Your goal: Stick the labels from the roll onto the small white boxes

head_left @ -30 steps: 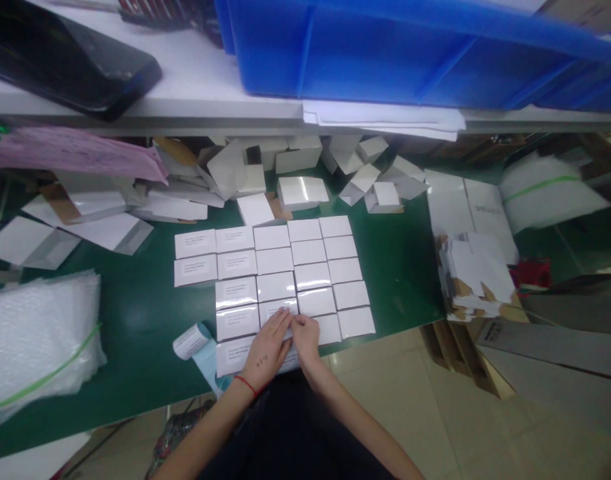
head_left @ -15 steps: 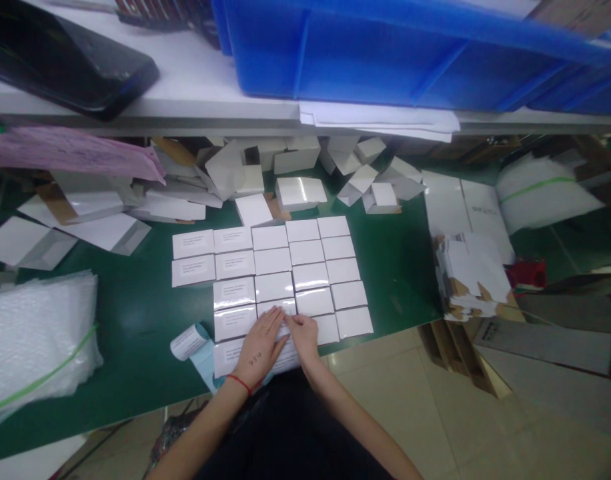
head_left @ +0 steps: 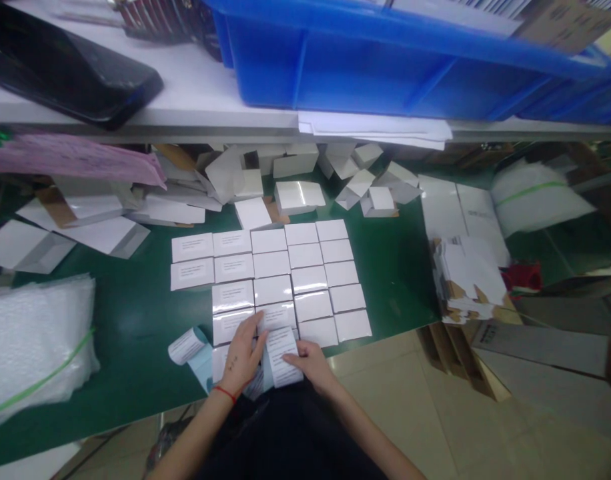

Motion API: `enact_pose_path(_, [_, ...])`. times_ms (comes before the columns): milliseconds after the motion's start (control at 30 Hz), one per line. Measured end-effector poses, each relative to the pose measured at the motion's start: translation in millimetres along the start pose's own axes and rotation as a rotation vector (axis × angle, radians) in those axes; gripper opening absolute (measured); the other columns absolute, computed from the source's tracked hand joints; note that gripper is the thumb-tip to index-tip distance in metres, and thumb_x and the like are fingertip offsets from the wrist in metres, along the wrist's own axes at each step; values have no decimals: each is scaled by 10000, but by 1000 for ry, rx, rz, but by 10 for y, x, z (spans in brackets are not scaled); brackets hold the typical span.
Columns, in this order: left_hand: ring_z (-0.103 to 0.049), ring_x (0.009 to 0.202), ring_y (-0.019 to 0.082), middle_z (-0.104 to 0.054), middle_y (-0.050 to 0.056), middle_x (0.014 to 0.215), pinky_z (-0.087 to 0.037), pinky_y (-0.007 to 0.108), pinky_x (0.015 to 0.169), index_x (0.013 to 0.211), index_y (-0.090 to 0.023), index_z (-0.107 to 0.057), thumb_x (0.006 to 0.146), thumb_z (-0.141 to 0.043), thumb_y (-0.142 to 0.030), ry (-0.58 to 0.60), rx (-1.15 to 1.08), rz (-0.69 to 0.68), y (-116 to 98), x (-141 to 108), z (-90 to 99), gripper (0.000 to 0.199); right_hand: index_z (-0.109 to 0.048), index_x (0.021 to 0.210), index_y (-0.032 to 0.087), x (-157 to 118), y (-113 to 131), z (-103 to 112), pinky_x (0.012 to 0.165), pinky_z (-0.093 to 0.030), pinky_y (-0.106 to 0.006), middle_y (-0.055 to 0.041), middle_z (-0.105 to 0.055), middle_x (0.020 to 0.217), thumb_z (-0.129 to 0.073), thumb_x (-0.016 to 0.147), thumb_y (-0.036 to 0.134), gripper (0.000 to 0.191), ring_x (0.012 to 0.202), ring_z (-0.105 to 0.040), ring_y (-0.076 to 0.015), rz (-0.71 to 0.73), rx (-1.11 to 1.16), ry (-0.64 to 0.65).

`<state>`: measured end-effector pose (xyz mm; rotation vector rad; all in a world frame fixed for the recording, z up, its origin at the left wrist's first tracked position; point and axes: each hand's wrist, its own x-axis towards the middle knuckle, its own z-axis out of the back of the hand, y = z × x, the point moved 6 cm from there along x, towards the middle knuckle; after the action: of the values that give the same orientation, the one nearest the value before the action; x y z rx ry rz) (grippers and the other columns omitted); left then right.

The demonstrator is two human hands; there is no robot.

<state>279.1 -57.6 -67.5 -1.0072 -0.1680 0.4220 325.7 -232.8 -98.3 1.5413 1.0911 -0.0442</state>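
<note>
Rows of small white boxes (head_left: 305,256) lie on the green table, the left ones bearing printed labels. My left hand (head_left: 243,355) rests with fingers stretched over the front boxes, its fingertips by a labelled box (head_left: 275,316). Its thumb is next to a strip of printed labels (head_left: 282,347) on pale blue backing. My right hand (head_left: 313,365) pinches the right edge of that strip, thumb on top. The rest of the label roll (head_left: 186,347) curls on the table left of the boxes. Part of the strip between is hidden behind my left hand.
Above the table runs a shelf with a blue bin (head_left: 355,73) and a black device (head_left: 75,67). Open white cartons (head_left: 298,197) crowd the back. Bubble wrap bags (head_left: 38,340) lie at left, flattened cartons (head_left: 468,273) at right. The green table (head_left: 390,287) ends close to my body.
My hands have come apart from the front box, which now shows a label. The right hand has drawn the label strip into view; the left has shifted slightly left.
</note>
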Motion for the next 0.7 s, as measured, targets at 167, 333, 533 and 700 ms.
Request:
enact_pose_path(167, [-654, 850, 264, -688, 82, 888, -542, 423, 829, 982, -138, -658, 687, -757, -505, 111, -663, 525, 49, 103, -222, 481, -748, 917, 167, 190, 404, -64, 718, -495, -337, -62, -692, 875, -852, 706, 496, 405, 801, -637, -303, 127, -36, -26])
enact_pose_path(333, [-592, 636, 183, -617, 9, 639, -490, 274, 612, 684, -150, -629, 599, -831, -529, 74, -825, 649, -56, 284, -279, 437, -705, 863, 167, 531, 600, -121, 656, -471, -289, -38, -660, 808, -828, 675, 458, 368, 732, -606, -256, 120, 172, -130])
enact_pose_path(533, [-570, 640, 156, -634, 14, 698, -469, 256, 624, 725, -147, -615, 559, -836, -555, 22, -824, 633, 1, 494, -220, 492, -605, 599, 167, 795, 671, -70, 472, -320, -233, 22, -528, 571, -834, 623, 461, 373, 500, -454, -162, 148, 112, -303])
enact_pose_path(700, [-432, 533, 103, -500, -34, 539, -344, 212, 510, 537, -157, -511, 577, -834, -534, -43, -720, 598, 98, 656, -116, 498, -711, 761, 138, 950, 657, -90, 588, -464, -278, -55, -646, 725, -831, 638, 457, 363, 660, -590, -242, 93, 182, -228])
